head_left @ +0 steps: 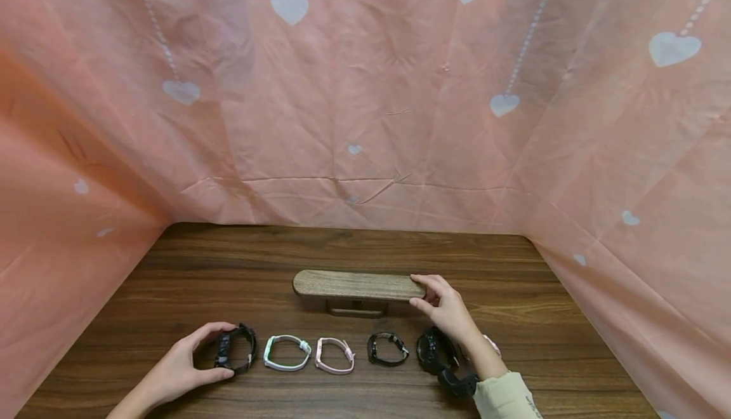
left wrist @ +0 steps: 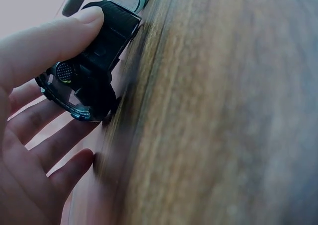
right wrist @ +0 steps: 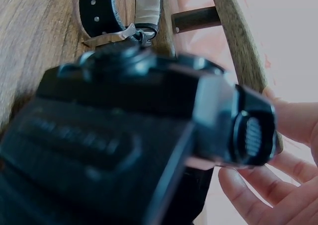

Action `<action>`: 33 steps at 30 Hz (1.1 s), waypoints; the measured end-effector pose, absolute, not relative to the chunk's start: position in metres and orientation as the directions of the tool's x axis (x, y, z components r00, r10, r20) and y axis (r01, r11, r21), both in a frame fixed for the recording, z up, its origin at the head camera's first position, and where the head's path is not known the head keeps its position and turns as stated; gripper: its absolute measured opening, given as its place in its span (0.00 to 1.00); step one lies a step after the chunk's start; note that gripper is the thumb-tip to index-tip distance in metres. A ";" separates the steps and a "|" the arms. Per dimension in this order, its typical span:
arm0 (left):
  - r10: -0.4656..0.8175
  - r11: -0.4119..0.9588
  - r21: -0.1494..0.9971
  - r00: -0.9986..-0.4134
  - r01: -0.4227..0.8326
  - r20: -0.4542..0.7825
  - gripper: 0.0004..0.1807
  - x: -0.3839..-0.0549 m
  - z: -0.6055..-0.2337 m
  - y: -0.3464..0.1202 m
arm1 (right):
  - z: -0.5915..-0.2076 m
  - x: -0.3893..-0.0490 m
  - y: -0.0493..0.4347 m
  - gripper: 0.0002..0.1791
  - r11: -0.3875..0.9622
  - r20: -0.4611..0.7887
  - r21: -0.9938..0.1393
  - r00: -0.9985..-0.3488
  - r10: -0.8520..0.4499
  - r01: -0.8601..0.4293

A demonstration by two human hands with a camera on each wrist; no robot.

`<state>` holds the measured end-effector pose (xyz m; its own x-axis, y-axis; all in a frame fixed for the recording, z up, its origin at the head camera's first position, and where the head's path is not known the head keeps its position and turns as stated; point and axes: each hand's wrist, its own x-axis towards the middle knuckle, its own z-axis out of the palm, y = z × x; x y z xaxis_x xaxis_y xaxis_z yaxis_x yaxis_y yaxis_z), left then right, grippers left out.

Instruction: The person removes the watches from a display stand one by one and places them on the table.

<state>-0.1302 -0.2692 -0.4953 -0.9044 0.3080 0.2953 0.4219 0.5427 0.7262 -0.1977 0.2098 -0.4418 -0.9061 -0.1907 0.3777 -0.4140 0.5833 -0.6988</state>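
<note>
My left hand (head_left: 177, 362) grips a black digital watch (head_left: 223, 349) at the left of the row, thumb on its near side and fingers on the far side. Up close in the left wrist view, the thumb presses on the strap of that watch (left wrist: 99, 51). Further back, my right hand (head_left: 448, 308) pinches the right end of a wooden display stand (head_left: 360, 284), a long rounded bar on a short base. Below the right forearm sits a chunky black watch (head_left: 428, 349), which fills much of the right wrist view (right wrist: 109, 130).
Between the hands lie a mint-and-white band (head_left: 287, 367), a pale pink band (head_left: 335, 370) and a slim black-strapped watch (head_left: 388, 362). A pink item (head_left: 492, 344) is partly hidden behind the right forearm. Pink heart-printed cloth (head_left: 354, 101) encloses the wooden table (head_left: 228, 260).
</note>
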 end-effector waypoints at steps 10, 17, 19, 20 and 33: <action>0.362 0.496 0.724 -0.872 0.480 0.330 0.38 -0.131 -0.493 -0.270 | -0.442 -0.199 0.210 0.24 0.583 0.375 -0.699 -0.906 -0.195 -0.415; 0.374 0.481 0.724 -0.862 0.495 0.342 0.37 -0.134 -0.490 -0.269 | -0.442 -0.198 0.211 0.24 0.578 0.383 -0.697 -0.902 -0.201 -0.425; 0.358 0.492 0.726 -0.872 0.480 0.334 0.34 -0.135 -0.488 -0.268 | -0.441 -0.198 0.212 0.25 0.577 0.383 -0.698 -0.902 -0.200 -0.424; 0.348 0.500 0.729 -0.879 0.469 0.327 0.33 -0.136 -0.487 -0.267 | -0.441 -0.198 0.212 0.25 0.579 0.380 -0.699 -0.904 -0.198 -0.420; 0.248 0.547 0.762 -0.936 0.347 0.248 0.27 -0.148 -0.465 -0.251 | -0.437 -0.193 0.216 0.27 0.587 0.376 -0.689 -0.902 -0.213 -0.426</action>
